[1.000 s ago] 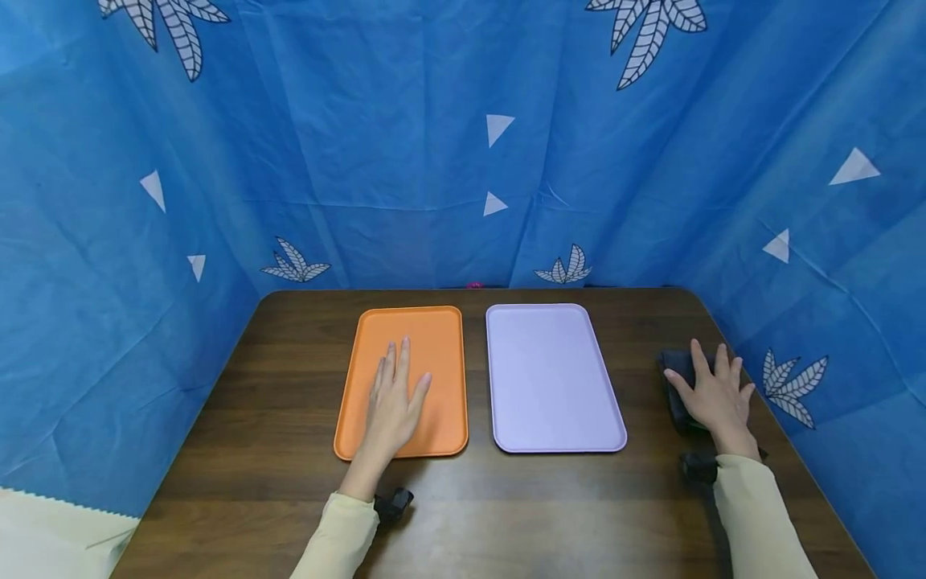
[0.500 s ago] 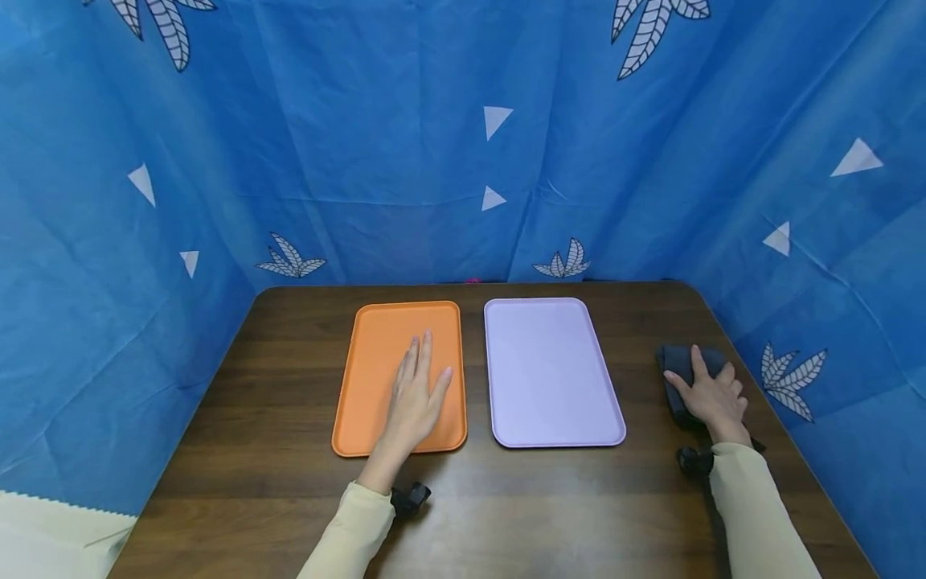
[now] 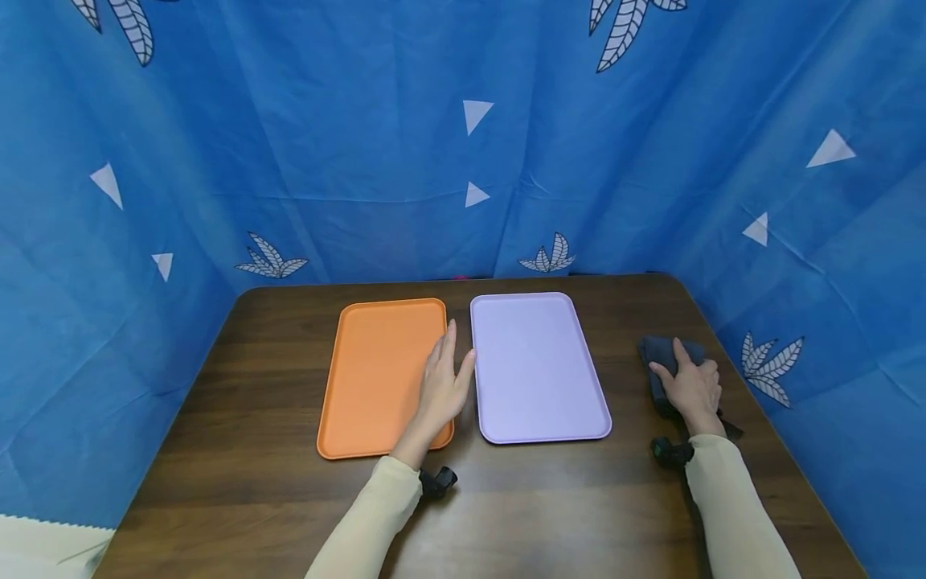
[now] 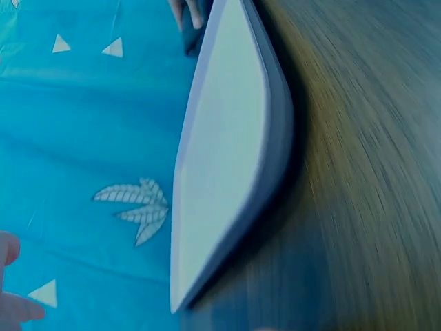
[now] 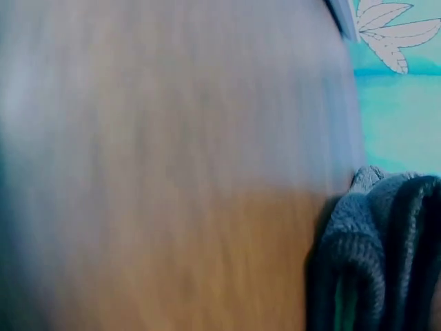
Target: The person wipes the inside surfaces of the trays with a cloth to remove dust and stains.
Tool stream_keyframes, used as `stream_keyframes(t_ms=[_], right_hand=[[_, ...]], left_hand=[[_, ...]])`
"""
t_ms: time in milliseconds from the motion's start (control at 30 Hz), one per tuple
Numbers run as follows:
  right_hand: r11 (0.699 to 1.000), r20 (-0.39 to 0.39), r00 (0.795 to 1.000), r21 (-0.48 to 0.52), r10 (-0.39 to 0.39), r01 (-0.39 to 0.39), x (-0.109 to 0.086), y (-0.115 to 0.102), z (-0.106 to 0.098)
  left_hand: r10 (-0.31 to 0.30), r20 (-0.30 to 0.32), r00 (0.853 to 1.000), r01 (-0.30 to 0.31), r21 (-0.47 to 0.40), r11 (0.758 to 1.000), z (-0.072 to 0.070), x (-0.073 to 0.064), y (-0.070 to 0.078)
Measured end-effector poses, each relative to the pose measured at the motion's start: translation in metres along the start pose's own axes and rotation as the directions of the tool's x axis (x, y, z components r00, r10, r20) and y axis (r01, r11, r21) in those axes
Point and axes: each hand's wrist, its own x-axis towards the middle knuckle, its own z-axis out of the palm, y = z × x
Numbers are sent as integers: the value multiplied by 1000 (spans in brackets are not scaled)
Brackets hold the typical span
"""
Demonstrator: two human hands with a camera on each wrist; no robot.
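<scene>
A dark grey folded towel lies near the right edge of the table. In the right wrist view, the towel shows thick fuzzy folds with a bit of green inside. My right hand grips it from above, thumb and index finger spread over its near part and the other fingers bent along the right side. My left hand hovers with straight fingers over the right rim of the orange tray, beside the lilac tray. No object shows in the left hand.
Both trays lie flat side by side on the brown wooden table. A blue patterned curtain encloses the back and sides. Black camera mounts sit on both wrists.
My left hand has moved right, from the middle of the orange tray to its right rim. The right hand's fingers have closed round the towel. The head view has shifted slightly.
</scene>
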Motion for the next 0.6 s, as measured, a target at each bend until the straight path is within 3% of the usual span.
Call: stream_keyframes(t_ms=[300,433,600], right_hand=[[994,-38,998,94,54,-51,2,-10,8],[994,-57,997,103,52,-46,2,-9,10],[991,-114,993,132,19,-4,-1,-10,13]], left_hand=[[-122,-25,992,120,-63,991,30,17,-2],[-178,-21,984,177,-41,983,43,23,-5],[-200,-50,979,200,9,980,57,28,-11]])
